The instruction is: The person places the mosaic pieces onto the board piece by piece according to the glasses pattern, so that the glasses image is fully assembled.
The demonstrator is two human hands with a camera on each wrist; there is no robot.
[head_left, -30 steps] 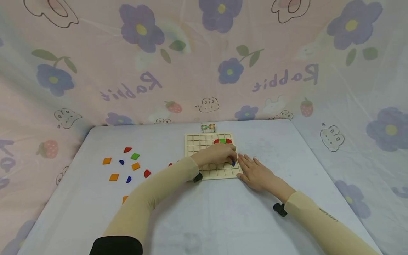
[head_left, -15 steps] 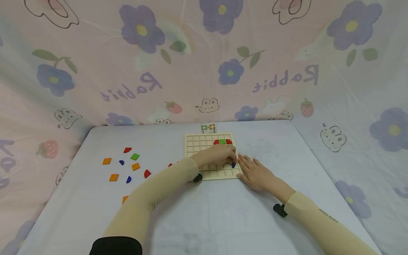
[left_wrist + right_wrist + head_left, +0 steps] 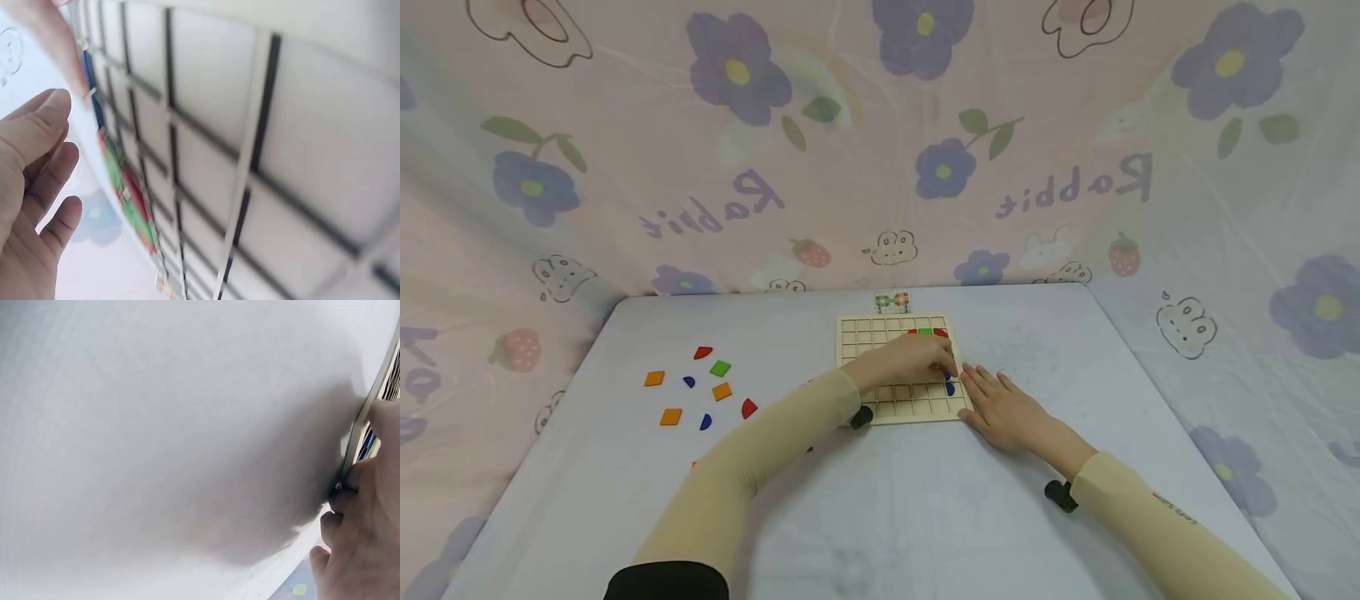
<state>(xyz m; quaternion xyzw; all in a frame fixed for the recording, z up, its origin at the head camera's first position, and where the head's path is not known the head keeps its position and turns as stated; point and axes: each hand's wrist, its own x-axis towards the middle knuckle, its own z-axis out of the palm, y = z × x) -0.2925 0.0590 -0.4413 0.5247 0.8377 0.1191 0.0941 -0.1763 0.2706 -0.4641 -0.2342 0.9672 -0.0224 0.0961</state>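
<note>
A blue half-disc [image 3: 951, 389] is seen on the grid board [image 3: 913, 407], near its right edge; a second blue patch just beyond it is partly covered by the left hand [image 3: 906, 360]. Handling, judged: light, stiff, possibly smooth; best pinched by its curved rim and straight edge. Appearance: small, flat, deep blue. The left hand's fingers are loosely curled, with no piece seen held; contact with the blue patch cannot be told. The right hand [image 3: 1000, 408] is laid flat, fingers extended, against the board's right edge. Farther left, orange tiles [image 3: 671, 417] are scattered.
</note>
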